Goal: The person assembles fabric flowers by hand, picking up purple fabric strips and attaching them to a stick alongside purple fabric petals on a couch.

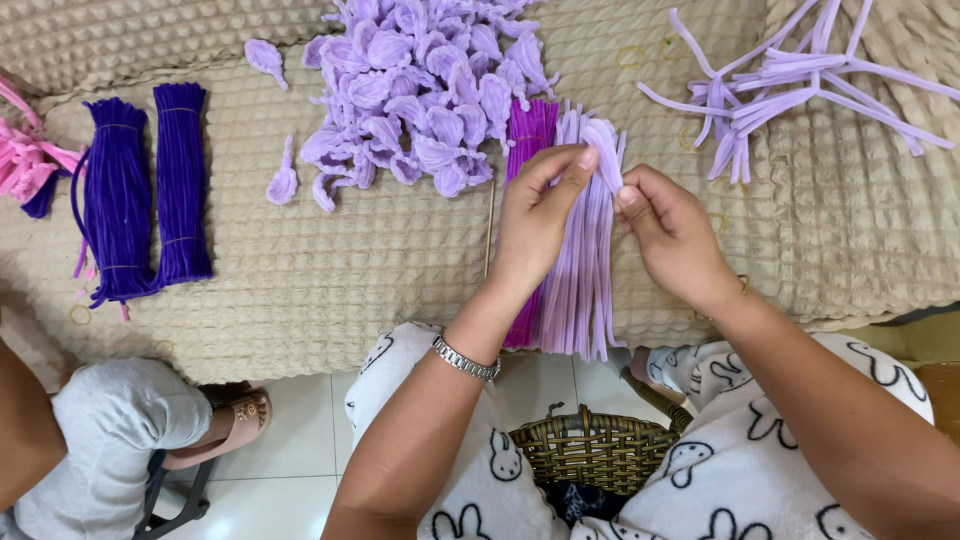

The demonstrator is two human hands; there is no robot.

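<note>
My left hand (535, 215) and my right hand (672, 235) meet above a bundle of lilac pipe cleaners (582, 280) lying on a beige waffle-textured cover (330, 280). Both hands pinch a small folded lilac pipe-cleaner piece (603, 145) between their fingertips. A magenta bundle of pipe cleaners (528, 135) lies just left of the lilac one, partly under my left hand. A heap of finished lilac petal shapes (420, 90) sits further back to the left.
Two dark purple bundles (145, 195) lie at the left, pink pieces (25, 160) at the far left edge. Loose lilac pipe cleaners (780, 80) spread at the back right. A wicker basket (590, 450) stands between my knees. Another person's leg and sandal (235, 415) are at lower left.
</note>
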